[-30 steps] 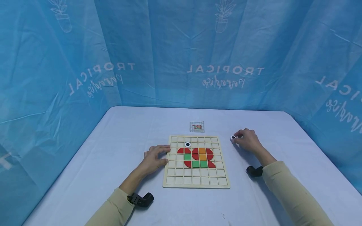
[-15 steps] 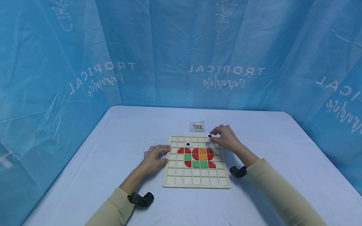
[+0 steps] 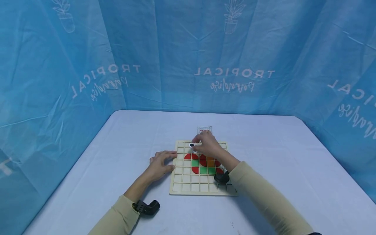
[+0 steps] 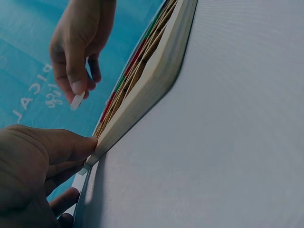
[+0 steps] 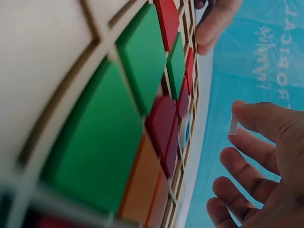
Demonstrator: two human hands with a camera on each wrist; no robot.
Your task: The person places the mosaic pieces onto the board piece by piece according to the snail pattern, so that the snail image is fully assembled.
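Observation:
My right hand [image 3: 209, 145] pinches a white round eye tile [image 3: 192, 145] with a black centre between thumb and index finger. It hovers over the upper part of the wooden grid board [image 3: 182, 179]. In the right wrist view the tile [image 5: 233, 126] appears edge-on, apart from the board. Another eye tile [image 5: 185, 130] lies in the board, mostly hidden by my right hand in the head view. Red tiles [image 3: 195, 170], green tiles [image 3: 203, 170] and orange tiles fill cells mid-board, partly covered by the right forearm. My left hand [image 3: 158, 166] rests with extended fingers against the board's left edge.
Behind the board lies a small printed picture card [image 3: 204, 128], partly covered by my right hand. A white cloth covers the table [image 3: 141, 130]. Blue curtains [image 3: 176, 65] hang at the back and sides. Each wrist carries a black camera mount [image 3: 149, 208].
My right hand has carried the eye tile leftward from the table right of the board to above the board's upper left area. The left hand has stayed still.

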